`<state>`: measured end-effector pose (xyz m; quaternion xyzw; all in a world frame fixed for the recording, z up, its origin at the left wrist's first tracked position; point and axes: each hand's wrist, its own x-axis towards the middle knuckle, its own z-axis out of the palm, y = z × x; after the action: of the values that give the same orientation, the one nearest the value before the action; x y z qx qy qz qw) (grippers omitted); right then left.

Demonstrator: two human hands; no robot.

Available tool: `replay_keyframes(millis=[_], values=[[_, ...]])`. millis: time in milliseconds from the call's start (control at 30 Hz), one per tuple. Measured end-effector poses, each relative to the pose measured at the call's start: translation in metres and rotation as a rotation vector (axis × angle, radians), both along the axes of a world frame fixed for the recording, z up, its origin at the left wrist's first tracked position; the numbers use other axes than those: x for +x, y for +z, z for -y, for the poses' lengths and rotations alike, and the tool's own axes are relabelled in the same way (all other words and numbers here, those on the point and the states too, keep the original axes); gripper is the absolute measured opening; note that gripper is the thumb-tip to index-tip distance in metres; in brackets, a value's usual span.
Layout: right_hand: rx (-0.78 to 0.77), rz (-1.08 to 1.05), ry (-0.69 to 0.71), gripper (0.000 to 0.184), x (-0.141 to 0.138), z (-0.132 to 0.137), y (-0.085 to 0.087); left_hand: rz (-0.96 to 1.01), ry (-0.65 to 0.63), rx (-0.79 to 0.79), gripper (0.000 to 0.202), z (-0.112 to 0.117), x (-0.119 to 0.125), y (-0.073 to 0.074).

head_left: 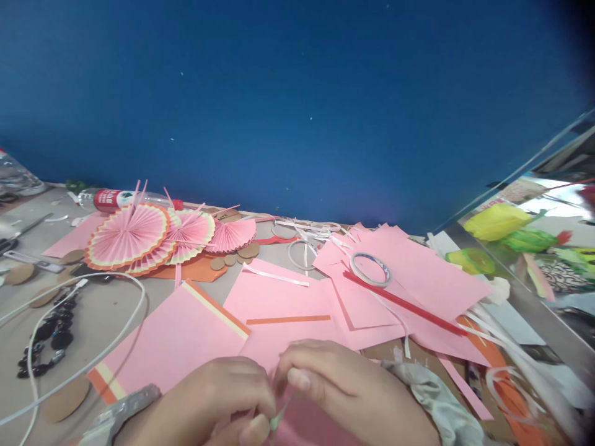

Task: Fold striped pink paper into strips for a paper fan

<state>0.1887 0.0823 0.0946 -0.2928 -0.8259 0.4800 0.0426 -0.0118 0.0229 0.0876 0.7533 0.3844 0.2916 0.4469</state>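
My left hand [218,396] and my right hand [339,387] are close together at the bottom middle, fingers curled in. A small, thin, pale strip [277,420] shows between the fingertips of both hands; its kind is too small to make out. Pink paper lies beneath them. A pink sheet [181,341] with orange and cream bands along two edges lies just beyond my left hand. Beyond the fingers, a narrow orange strip [288,320] and a white strip [274,274] rest on more pink paper.
Pleated pink paper fans [127,238] lie at the back left before a plastic bottle [125,199]. A tape roll [370,269] and a red strip [404,302] sit on pink sheets [418,266] to the right. A black beaded bracelet [60,337] and white cord [139,303] lie left. A blue panel [279,111] rises behind.
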Motion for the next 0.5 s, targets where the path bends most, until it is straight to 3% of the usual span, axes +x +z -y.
replay_keyframes(millis=[200, 367, 433, 500], values=[[0.043, 0.164, -0.135, 0.018, 0.003, 0.004, 0.01, -0.122, 0.1, -0.134, 0.042, 0.006, -0.004, -0.008], [0.125, 0.316, -0.149, 0.017, 0.004, 0.011, 0.027, -0.298, 0.157, -0.303, 0.042, 0.0, -0.004, -0.003], [0.16, 0.365, -0.165, 0.019, 0.012, 0.014, 0.033, -0.392, 0.063, -0.265, 0.034, -0.001, -0.008, -0.005], [0.147, 0.373, -0.144, 0.02, 0.023, 0.016, 0.038, -0.512, -0.11, -0.034, 0.02, 0.0, -0.013, -0.015]])
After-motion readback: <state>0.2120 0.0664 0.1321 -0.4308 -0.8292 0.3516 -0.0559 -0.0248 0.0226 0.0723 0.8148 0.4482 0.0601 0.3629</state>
